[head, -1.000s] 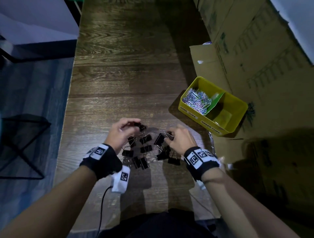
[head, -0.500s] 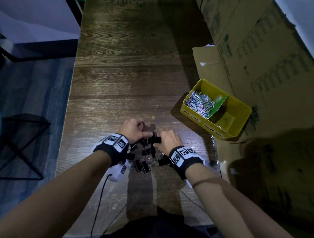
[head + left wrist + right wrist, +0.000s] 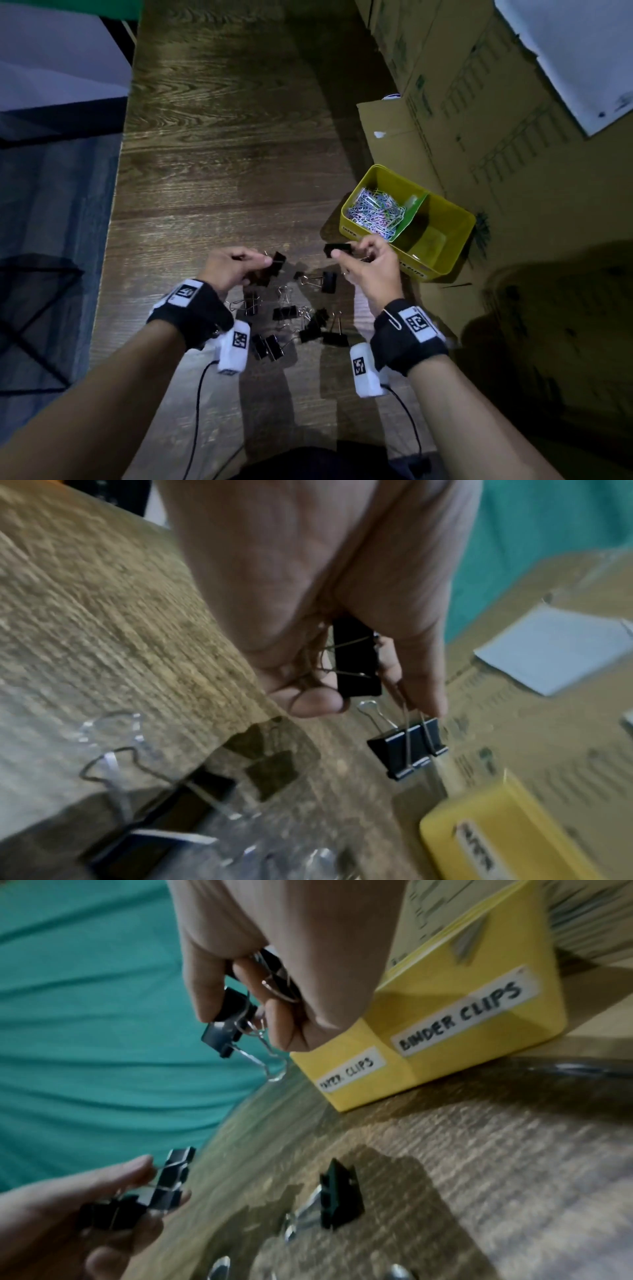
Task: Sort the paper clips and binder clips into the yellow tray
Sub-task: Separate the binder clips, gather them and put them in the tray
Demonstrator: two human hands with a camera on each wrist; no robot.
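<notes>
1. Nearest you, the loose binder clips (image 3: 310, 329) lie scattered on the wooden table (image 3: 219, 144) between your wrists; about eight can be counted from the head view, though overlaps make the count uncertain.
2. Your left hand (image 3: 233, 267) is clamped on black binder clips. The head view shows only a dark bunch at your fingertips; your left wrist view shows two, one tucked in the palm (image 3: 358, 658) and one hanging from a pinched wire handle (image 3: 407, 750).
3. Your right hand (image 3: 368, 265) is closed on binder clips too. The head view shows one clip (image 3: 337, 249) at the fingertips; the right wrist view shows a second one (image 3: 274, 969) deeper in the curled fingers.
4. Just beyond your right hand, at the table's right edge, sits the yellow tray (image 3: 459, 240). Its left compartment holds a heap of coloured paper clips (image 3: 373, 212). Only the right wrist view lets you read the labels "PAPER CLIPS" (image 3: 352, 1070) and "BINDER CLIPS" (image 3: 462, 1015).
5. Cardboard boxes (image 3: 479, 102) stand against the tray's far side; the table's far half lies open.
</notes>
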